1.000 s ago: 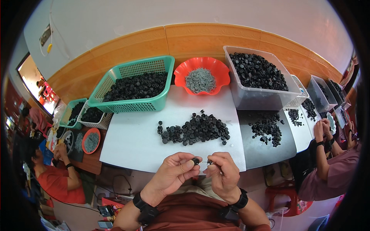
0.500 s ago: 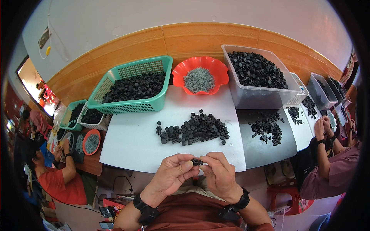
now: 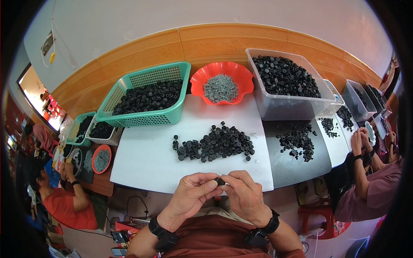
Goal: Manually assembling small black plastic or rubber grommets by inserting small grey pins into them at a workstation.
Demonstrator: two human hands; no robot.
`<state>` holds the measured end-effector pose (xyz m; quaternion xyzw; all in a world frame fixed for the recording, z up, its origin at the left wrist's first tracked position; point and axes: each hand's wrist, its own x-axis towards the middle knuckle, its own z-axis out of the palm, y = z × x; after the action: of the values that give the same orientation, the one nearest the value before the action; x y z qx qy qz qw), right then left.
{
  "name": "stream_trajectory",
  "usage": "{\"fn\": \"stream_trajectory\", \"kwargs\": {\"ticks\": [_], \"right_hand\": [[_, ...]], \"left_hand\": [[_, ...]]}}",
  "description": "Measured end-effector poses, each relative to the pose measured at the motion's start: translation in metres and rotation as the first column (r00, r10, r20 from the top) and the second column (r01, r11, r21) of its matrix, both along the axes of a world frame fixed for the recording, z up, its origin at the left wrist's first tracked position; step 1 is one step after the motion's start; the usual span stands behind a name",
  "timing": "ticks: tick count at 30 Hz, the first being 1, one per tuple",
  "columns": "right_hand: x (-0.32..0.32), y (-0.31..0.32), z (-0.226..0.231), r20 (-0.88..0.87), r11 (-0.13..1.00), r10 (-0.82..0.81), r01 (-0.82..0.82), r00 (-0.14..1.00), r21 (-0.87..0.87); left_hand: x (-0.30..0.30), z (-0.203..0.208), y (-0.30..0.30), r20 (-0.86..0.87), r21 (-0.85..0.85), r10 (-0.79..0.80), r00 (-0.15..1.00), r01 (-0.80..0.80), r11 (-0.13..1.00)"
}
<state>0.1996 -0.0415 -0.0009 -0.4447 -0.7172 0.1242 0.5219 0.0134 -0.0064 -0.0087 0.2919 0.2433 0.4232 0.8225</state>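
Observation:
Between my two hands, just past the near edge of the white tabletop (image 3: 142, 161), is a small round black plastic part (image 3: 220, 181). My left hand (image 3: 189, 195) pinches it between thumb and forefinger. From the other side, the closed fingers of my right hand (image 3: 246, 193) press against it and partly cover it; whether they hold a second small piece I cannot make out. Beyond my hands lies a heap of black plastic parts (image 3: 219, 144).
At the back stand a green basket (image 3: 174, 115) of black parts, a red scalloped bowl (image 3: 246, 86) of grey screws and a clear bin (image 3: 284, 109) of black parts. Another black pile (image 3: 299, 142) lies on the dark board at right. Co-workers sit on both sides.
My fingers have closed further over the black part, so less of it shows. The co-worker at left has brought their hands lower and closer together.

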Motion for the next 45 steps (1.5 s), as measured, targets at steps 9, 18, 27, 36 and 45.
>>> {"fn": "stream_trajectory", "kwargs": {"ticks": [9,18,27,36,45], "right_hand": [[0.001,0.0,-0.008,-0.086,0.999,-0.004,0.008,0.996,0.037],[0.002,-0.002,-0.012,-0.057,0.998,-0.004,0.007,0.998,0.056],[0.006,-0.002,-0.024,-0.034,0.995,-0.026,0.03,0.999,0.098],[0.013,-0.008,-0.026,0.039,0.991,-0.082,0.078,0.996,0.108],[0.007,-0.011,-0.034,-0.151,0.993,-0.053,0.068,0.987,0.095]], "left_hand": [[0.004,0.0,-0.003,-0.072,0.01,0.035,0.997,-0.034,0.999],[0.01,0.002,-0.007,-0.093,0.054,0.06,0.994,-0.055,0.997],[0.017,-0.006,-0.01,-0.144,0.103,0.097,0.985,-0.082,0.991],[0.028,-0.007,-0.01,-0.214,0.084,0.118,0.97,-0.102,0.991],[0.03,-0.001,-0.009,-0.287,0.101,0.138,0.948,-0.113,0.988]]}}
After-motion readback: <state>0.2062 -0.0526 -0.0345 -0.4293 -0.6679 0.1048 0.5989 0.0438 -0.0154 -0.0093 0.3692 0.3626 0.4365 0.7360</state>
